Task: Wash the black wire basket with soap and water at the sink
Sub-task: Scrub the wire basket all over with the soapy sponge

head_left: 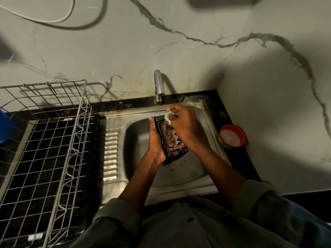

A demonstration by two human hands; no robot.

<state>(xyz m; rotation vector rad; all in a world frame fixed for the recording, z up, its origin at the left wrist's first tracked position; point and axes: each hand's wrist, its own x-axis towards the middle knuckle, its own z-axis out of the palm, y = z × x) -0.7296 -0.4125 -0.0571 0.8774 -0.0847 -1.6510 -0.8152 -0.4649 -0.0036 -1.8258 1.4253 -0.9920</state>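
Observation:
The black wire basket is held tilted over the steel sink, with soap foam on its wires. My left hand grips it from the left side and underneath. My right hand is closed on a pale green scrub pad that presses against the basket's far end. The chrome tap stands just behind the hands; no water is seen running from it.
A large steel wire dish rack fills the counter to the left, with a blue object behind it. A round red and green soap tub sits on the black counter edge to the right, against the marble wall.

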